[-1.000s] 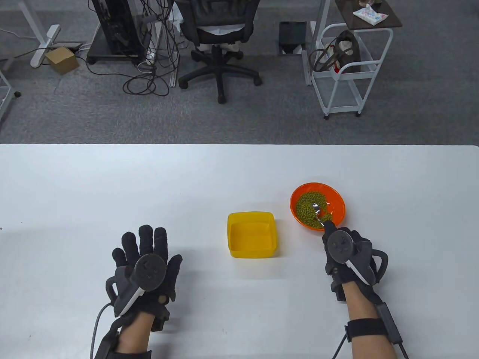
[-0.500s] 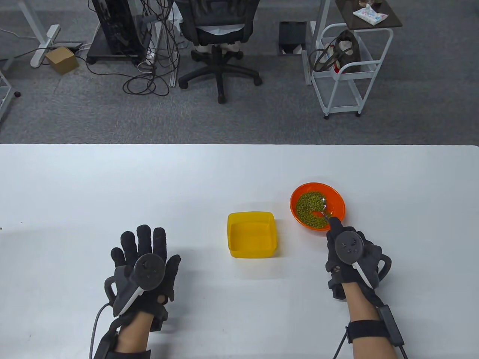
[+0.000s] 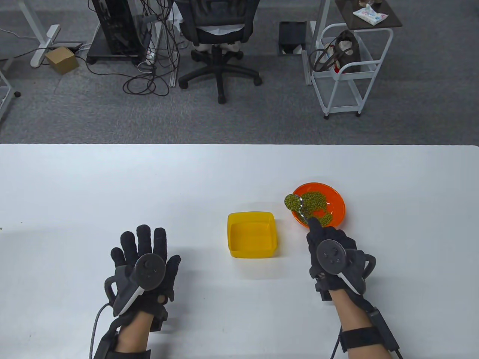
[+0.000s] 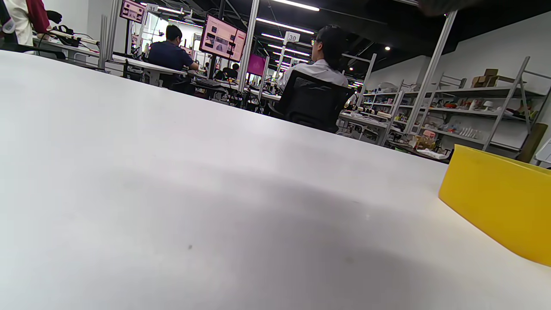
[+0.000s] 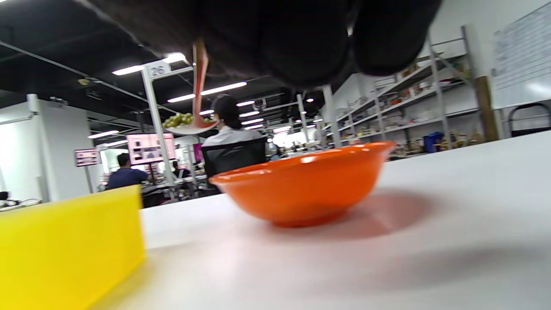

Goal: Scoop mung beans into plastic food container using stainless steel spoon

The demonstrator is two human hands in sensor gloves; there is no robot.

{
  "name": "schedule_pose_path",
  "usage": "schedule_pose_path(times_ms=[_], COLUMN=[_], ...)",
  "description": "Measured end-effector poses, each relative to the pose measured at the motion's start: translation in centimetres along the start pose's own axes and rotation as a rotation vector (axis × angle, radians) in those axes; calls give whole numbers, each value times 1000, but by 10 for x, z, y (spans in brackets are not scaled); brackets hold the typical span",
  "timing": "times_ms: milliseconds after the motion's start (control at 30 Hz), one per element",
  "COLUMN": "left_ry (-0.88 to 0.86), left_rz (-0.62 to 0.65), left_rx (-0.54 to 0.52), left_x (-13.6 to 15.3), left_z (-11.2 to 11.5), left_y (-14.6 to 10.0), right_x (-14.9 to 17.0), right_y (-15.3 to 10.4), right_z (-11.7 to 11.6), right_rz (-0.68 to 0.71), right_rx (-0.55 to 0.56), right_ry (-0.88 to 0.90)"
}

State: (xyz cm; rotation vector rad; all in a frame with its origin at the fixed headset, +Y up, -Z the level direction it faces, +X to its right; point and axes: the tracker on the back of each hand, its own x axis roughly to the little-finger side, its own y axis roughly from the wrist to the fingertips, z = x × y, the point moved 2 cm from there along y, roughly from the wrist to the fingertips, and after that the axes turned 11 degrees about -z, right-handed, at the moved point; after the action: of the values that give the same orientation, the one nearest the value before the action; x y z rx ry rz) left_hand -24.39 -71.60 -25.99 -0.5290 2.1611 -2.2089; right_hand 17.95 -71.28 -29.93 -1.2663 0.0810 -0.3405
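An orange bowl [image 3: 335, 211] with mung beans [image 3: 316, 202] stands right of centre; it also shows in the right wrist view [image 5: 301, 189]. A yellow plastic container [image 3: 252, 234] sits empty at the centre, seen too in the left wrist view [image 4: 499, 206] and the right wrist view [image 5: 69, 245]. My right hand [image 3: 331, 258] grips the stainless steel spoon [image 3: 295, 203], lifted above the bowl's left rim with beans heaped in it [image 5: 185, 122]. My left hand [image 3: 144, 261] rests flat on the table, fingers spread, holding nothing.
The white table [image 3: 112, 187] stretches wide around the two vessels. Beyond its far edge are an office chair [image 3: 217, 33], a white cart [image 3: 350, 67] and cables on the floor.
My right hand has moved left and lifted the spoon out of the beans; the spoon now carries a load of beans over the bowl's left rim. The left hand has not moved.
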Motion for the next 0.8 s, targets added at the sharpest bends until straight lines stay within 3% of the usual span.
schedule_pose_path(times_ms=[367,800], left_ry=[-2,-6], left_rz=[-4,-10], left_rx=[-2,17], left_x=[1,2], left_z=[0,1], left_y=[0,1], right_x=[-46,-32], right_y=[-23,-13], right_z=[-20,-32], right_rz=[240,157], right_rx=[-77,-206], right_ry=[-22,50])
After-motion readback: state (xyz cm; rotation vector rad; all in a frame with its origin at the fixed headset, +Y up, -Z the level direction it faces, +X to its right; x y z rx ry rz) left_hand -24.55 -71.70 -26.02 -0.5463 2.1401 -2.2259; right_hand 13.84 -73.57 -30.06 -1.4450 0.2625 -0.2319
